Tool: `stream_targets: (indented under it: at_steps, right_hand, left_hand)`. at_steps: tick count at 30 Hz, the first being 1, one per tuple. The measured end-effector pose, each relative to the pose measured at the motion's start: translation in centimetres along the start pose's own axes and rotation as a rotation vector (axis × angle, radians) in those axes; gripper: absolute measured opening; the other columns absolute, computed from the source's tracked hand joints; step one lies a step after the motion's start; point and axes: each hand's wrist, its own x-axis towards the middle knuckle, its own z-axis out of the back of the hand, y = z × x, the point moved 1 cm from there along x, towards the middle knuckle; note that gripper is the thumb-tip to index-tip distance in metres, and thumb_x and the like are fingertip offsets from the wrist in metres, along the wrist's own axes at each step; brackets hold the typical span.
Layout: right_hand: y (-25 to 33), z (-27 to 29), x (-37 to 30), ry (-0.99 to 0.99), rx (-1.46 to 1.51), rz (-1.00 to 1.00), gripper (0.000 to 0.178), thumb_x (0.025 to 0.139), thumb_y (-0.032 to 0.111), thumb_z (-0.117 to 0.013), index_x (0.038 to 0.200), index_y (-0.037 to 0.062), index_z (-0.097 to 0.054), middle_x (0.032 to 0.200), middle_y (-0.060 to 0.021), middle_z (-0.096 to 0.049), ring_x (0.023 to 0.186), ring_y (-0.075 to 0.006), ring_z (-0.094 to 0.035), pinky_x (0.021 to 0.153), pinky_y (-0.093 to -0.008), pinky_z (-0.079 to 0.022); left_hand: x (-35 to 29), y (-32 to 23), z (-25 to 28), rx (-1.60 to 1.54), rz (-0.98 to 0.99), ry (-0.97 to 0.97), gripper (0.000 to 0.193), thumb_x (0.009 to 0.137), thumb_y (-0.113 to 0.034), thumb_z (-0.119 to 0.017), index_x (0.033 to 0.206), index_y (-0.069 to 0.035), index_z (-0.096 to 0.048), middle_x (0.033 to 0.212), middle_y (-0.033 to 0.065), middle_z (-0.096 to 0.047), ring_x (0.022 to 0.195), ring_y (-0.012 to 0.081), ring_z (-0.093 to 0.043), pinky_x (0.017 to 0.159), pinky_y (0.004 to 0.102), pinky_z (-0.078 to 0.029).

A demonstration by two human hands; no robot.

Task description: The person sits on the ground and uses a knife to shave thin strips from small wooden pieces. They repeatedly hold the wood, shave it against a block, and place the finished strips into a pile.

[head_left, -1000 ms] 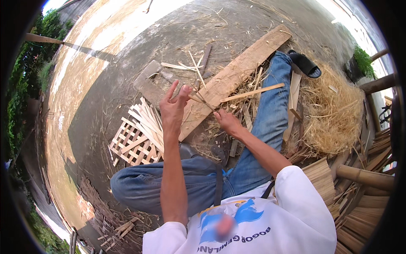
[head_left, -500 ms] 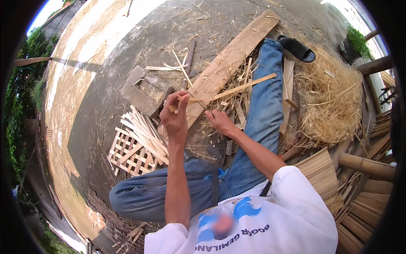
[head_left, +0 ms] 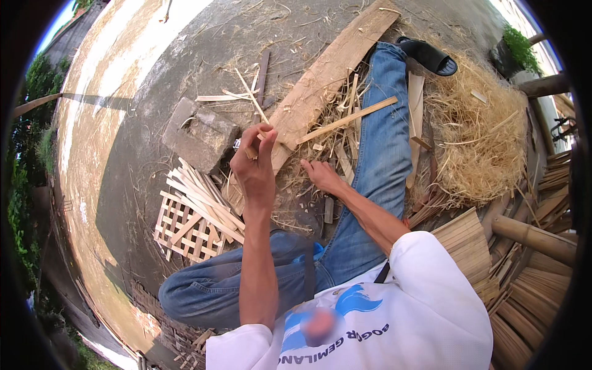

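Observation:
Raised over the near end of a long wooden plank (head_left: 333,68), my left hand (head_left: 254,154) pinches a short, pale wooden strip (head_left: 261,133) between thumb and fingers. Most of that strip is hidden by the hand. To its right, my right hand (head_left: 324,176) is closed, fingers curled, close to the plank's edge. What it grips is hidden. A thin pale stick (head_left: 250,92) slants down to the plank just beyond my left hand. A longer flat strip (head_left: 348,120) reaches from the plank onto my right leg.
A concrete block (head_left: 200,132) sits left of the plank. Nearer me lie a woven lattice (head_left: 185,228) and a bundle of pale strips (head_left: 200,196). Curly shavings (head_left: 475,135) heap beyond my right leg, near a black sandal (head_left: 427,55). Bamboo poles (head_left: 536,237) stand at right.
The view has shifted, moving the scene slightly left and up. My left hand has turned the strip, and a thin dark blade seen between my hands no longer shows clearly.

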Motion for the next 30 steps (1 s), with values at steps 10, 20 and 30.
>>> stream_targets:
  at_steps: [10,20,30]
  right_hand:
    - [0.1,0.9,0.5,0.262,0.378,-0.310,0.076,0.106,0.066,-0.033,0.080,-0.0008,-0.059,0.065,-0.0078,-0.062,0.051,-0.0167,-0.063,0.054,-0.0350,-0.055]
    - [2.8,4.5,-3.7,0.317,1.058,-0.459,0.059,0.108,0.054,-0.044,0.145,0.0078,-0.047,0.070,-0.0050,-0.058,0.055,-0.0147,-0.061,0.052,-0.0339,-0.056]
    - [13.8,9.3,-8.7,0.179,0.660,0.089,0.055,0.110,0.028,-0.047,0.160,0.0100,-0.032,0.088,-0.0061,-0.061,0.064,-0.0135,-0.065,0.057,-0.0294,-0.057]
  left_hand:
    - [3.7,0.6,1.5,0.044,0.093,0.052,0.046,0.108,-0.032,-0.055,0.145,-0.007,-0.045,0.085,-0.0021,-0.042,0.078,0.0107,-0.043,0.076,0.0258,-0.039]
    - [2.9,2.6,2.5,-0.195,0.054,0.106,0.024,0.110,-0.016,-0.050,0.131,-0.006,-0.044,0.103,0.0036,-0.056,0.101,0.0118,-0.056,0.106,0.0338,-0.044]
    - [1.2,1.3,2.1,-0.342,0.150,0.128,0.032,0.096,-0.003,-0.071,0.129,-0.003,-0.071,0.119,0.0100,-0.074,0.109,0.0124,-0.067,0.098,0.0306,-0.056]
